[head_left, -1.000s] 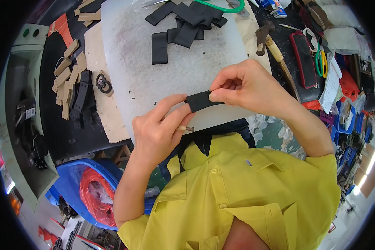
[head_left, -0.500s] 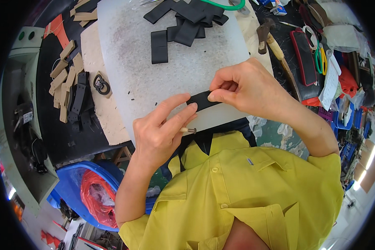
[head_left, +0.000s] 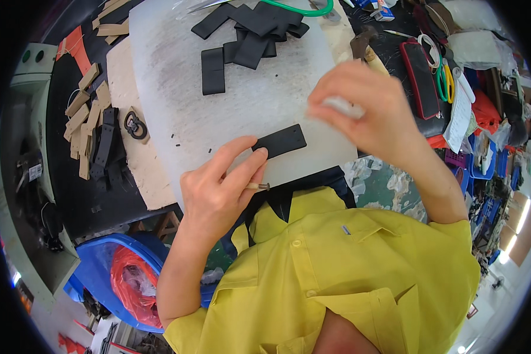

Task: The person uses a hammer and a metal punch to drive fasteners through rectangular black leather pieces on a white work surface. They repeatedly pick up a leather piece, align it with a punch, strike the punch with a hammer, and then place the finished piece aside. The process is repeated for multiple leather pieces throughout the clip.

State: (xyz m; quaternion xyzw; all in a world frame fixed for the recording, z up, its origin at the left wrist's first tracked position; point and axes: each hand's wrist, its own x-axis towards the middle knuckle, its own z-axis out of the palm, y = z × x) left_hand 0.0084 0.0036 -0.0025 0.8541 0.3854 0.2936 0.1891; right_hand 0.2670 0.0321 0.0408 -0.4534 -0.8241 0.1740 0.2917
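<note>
My left hand (head_left: 215,186) pinches one end of a short black strip (head_left: 284,140) between its fingers, at the near edge of a whitish board (head_left: 236,112). Small holes show near the strip's free right end. Tucked in the same hand is a slim tool (head_left: 258,186), its round metal end poking out below the fingers. My right hand (head_left: 366,106) is off the strip, raised over the right side of the board with fingers bent. Motion smears its fingertips, so I cannot make out whether they hold anything. Farther back lies a loose pile of black folded strips (head_left: 256,29).
Left of the board are tan strips (head_left: 84,121), black holed strips (head_left: 107,141) and a black ring fitting (head_left: 135,125). A hammer (head_left: 366,47) lies at the right, near a red-edged case (head_left: 420,76) and scissors (head_left: 445,82). A blue bin (head_left: 97,265) stands below left.
My right hand has let go of the strip's right end and moved up and to the right. My left hand keeps its hold. The whole view has shifted slightly.
</note>
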